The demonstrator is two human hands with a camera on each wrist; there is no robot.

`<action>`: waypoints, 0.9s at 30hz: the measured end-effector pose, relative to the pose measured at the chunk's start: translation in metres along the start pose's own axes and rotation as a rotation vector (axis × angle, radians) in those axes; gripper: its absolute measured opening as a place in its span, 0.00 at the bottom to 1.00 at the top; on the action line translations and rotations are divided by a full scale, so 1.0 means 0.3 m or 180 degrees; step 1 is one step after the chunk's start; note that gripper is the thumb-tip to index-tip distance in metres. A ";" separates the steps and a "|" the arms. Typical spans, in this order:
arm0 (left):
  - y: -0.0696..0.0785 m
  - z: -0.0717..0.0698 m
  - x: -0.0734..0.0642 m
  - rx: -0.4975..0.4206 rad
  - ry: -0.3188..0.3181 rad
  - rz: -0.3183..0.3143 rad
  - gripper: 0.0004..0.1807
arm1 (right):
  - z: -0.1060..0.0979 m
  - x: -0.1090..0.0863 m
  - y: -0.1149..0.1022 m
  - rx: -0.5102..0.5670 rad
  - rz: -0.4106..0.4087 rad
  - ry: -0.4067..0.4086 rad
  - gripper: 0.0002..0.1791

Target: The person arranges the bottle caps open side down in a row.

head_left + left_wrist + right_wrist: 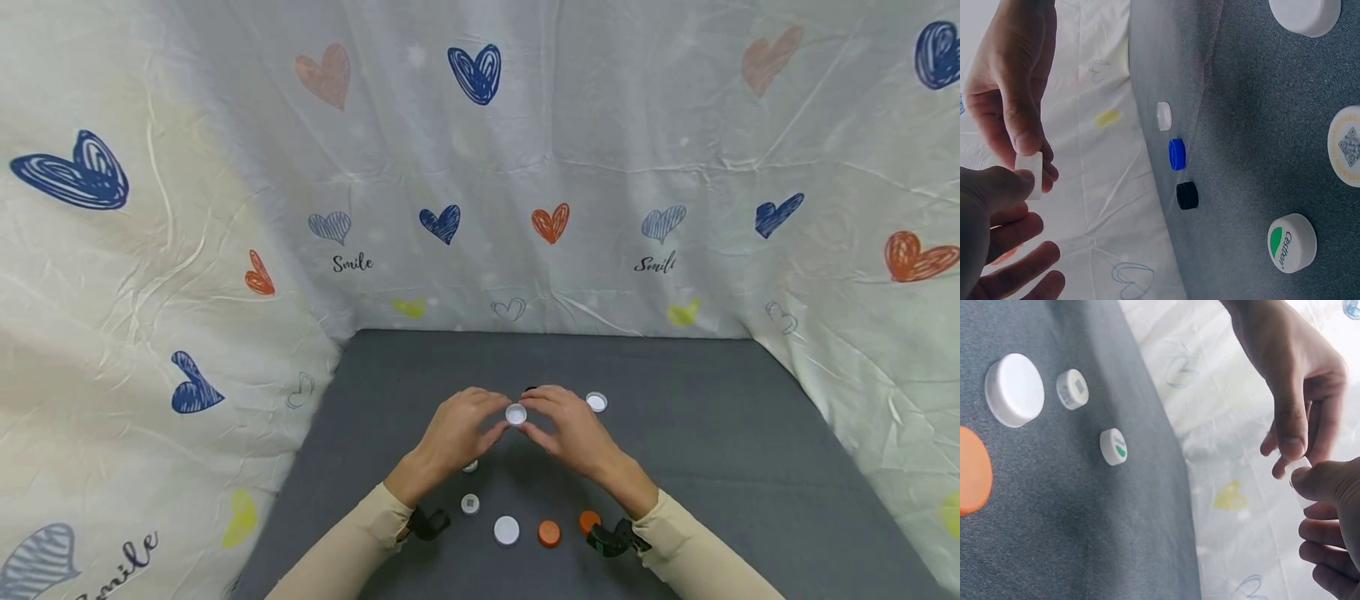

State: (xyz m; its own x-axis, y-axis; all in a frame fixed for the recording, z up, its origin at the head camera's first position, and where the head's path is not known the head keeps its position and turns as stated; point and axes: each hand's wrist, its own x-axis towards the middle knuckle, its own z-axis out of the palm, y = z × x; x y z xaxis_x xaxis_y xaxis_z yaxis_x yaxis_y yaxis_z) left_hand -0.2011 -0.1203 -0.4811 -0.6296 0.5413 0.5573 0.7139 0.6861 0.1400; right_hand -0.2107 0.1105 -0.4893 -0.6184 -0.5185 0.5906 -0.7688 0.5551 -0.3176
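Note:
A small white bottle cap [516, 414] is held up above the table between both hands, its hollow side turned toward the head view. My left hand [457, 429] pinches the cap's left edge with thumb and fingers. From the other side, my right hand [573, 429] pinches the right edge. The left wrist view shows the ribbed side of this cap [1036, 175] between the two thumbs. Fingers partly cover the cap [1299, 470] in the right wrist view.
On the dark grey tabletop [675, 417] lie a large white cap [506, 531], orange caps [549, 533], a QR-code cap [470, 503] and a green-marked cap [1292, 243]. Farther back are blue [1177, 154], black [1187, 195] and whitish [1164, 116] caps. A heart-print curtain [510, 167] surrounds the table.

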 end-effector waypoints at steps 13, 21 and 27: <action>-0.008 0.009 -0.003 0.0083 0.0428 0.0465 0.21 | -0.011 -0.004 0.000 0.0451 0.0423 -0.0148 0.16; -0.015 0.024 -0.009 -0.0335 0.0422 0.0194 0.15 | -0.019 -0.009 0.003 0.0604 0.0566 -0.0119 0.15; -0.027 0.028 -0.014 -0.1144 0.0195 -0.0477 0.09 | -0.032 -0.011 0.009 0.0353 0.0299 0.0023 0.19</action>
State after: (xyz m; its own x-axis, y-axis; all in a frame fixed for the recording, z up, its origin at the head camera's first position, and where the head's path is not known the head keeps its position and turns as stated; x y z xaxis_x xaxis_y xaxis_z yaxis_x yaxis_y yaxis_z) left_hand -0.2069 -0.1240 -0.4914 -0.7234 0.4106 0.5551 0.6840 0.5355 0.4953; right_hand -0.2091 0.1200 -0.4851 -0.6875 -0.4627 0.5596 -0.7212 0.5255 -0.4514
